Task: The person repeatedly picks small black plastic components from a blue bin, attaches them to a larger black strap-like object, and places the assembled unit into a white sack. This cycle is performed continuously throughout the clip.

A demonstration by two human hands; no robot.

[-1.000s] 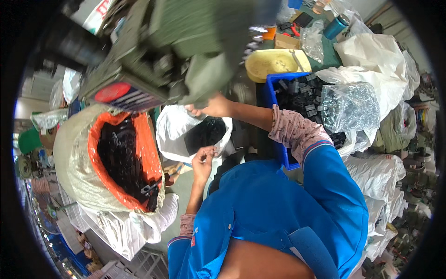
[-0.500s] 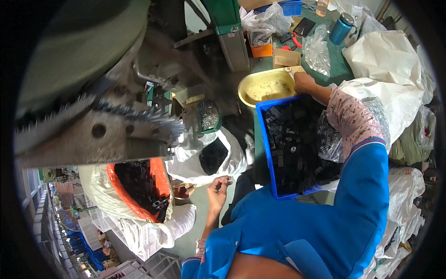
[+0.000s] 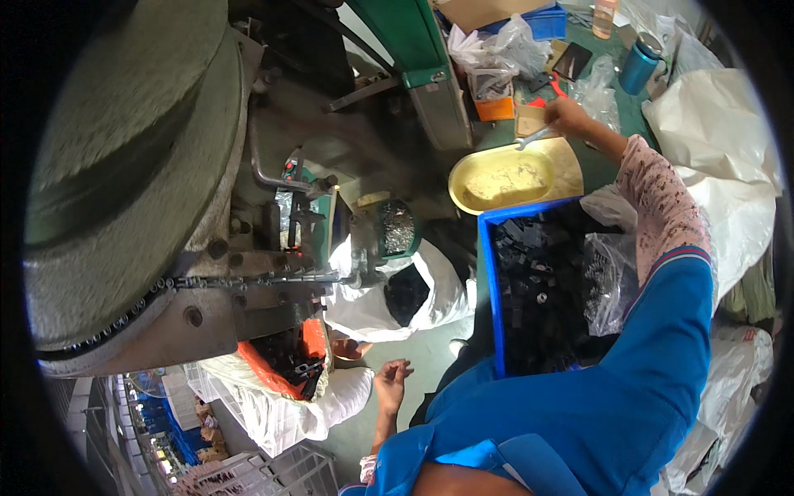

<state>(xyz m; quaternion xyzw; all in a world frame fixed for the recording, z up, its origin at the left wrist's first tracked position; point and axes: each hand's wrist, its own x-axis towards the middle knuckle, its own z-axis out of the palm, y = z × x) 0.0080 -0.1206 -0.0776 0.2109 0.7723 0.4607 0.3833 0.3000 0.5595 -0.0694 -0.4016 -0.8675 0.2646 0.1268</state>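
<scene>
My right hand [image 3: 569,116] is closed on an open-end wrench [image 3: 536,138], whose jaw hangs over the near rim of cardboard beside a yellow oval basin [image 3: 463,183]. The basin's bottom carries pale residue. Just in front of it stands a blue crate [image 3: 488,285] full of black parts [image 3: 529,310], with a clear plastic bag [image 3: 610,281] lying on them. Low at the left of my body, my left hand [image 3: 392,385] hangs in the air, fingers loosely bent and apart. I see nothing in it.
A large machine with a round drum [image 3: 124,165] and toothed rail fills the left. Beneath it are an orange-lined sack [image 3: 273,376] and a white sack [image 3: 447,289], both holding black parts. A blue bottle [image 3: 640,64], red-handled tool [image 3: 557,86] and phone-like black slab [image 3: 572,61] lie on the bench.
My right hand has lifted away from the basin's right end, and the wrench now shows plainly in it. The view has shifted, so the machine looks larger. My left hand stays low.
</scene>
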